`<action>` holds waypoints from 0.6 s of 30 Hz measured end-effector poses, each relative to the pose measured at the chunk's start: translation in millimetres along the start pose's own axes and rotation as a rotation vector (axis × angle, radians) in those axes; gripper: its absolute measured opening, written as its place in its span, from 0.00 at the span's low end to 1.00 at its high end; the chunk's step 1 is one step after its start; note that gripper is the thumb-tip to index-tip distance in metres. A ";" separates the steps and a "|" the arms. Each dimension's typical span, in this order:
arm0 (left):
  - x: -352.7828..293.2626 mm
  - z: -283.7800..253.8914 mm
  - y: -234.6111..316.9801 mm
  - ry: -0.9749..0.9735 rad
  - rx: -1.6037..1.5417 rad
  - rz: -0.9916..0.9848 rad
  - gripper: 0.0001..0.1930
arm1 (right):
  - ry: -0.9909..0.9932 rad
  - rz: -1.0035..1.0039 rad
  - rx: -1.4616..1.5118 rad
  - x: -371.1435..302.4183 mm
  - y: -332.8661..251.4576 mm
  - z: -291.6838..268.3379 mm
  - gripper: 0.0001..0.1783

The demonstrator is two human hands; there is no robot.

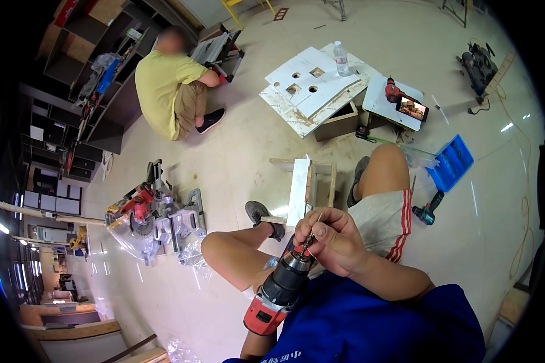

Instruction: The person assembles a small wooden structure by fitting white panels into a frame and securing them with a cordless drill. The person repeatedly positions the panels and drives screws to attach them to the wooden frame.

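Observation:
A red and black cordless drill (280, 287) is tilted in front of my blue shirt, its chuck pointing up and away from me. My left forearm (259, 345) runs up behind the drill body. That hand is on the grip side, its fingers hidden by the tool. At the chuck, my right hand (332, 241) pinches a thin drill bit (309, 243) between thumb and fingers. The bit stands at the chuck mouth; how deep it sits I cannot tell. Just beyond my hands, a white board strip (299, 186) rests on a small wooden frame (325, 181) between my legs.
A mitre saw (142, 209) stands left. Ahead are stacked white boards (306, 81) with cutouts, a water bottle (341, 59), and a white stool (378, 97) bearing a red drill and phone. A blue tray (451, 162) and green drill (428, 209) lie right. A person (163, 91) squats far left.

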State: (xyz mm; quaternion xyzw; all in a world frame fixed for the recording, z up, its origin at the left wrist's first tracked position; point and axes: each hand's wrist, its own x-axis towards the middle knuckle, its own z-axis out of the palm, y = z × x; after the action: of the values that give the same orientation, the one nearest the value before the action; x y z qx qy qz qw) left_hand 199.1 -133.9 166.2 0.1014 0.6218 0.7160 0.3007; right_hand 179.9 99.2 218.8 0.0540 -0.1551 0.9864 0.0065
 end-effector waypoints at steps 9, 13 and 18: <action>-7.5 8.1 9.9 0.002 -0.224 -0.132 0.16 | -0.040 0.029 0.071 0.8 1.0 -0.5 0.08; -9.0 7.3 7.6 0.017 -0.066 -0.110 0.17 | -0.033 0.053 0.072 -0.5 3.7 -2.4 0.09; -0.6 26.0 2.4 0.110 0.388 0.319 0.17 | -0.031 0.036 0.063 0.6 9.2 -3.3 0.10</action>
State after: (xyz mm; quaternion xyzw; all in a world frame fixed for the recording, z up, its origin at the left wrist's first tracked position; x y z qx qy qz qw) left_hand 212.4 -112.8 174.0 0.2150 0.7392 0.6260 0.1245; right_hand 178.7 91.4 212.9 0.0666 -0.1248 0.9898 -0.0153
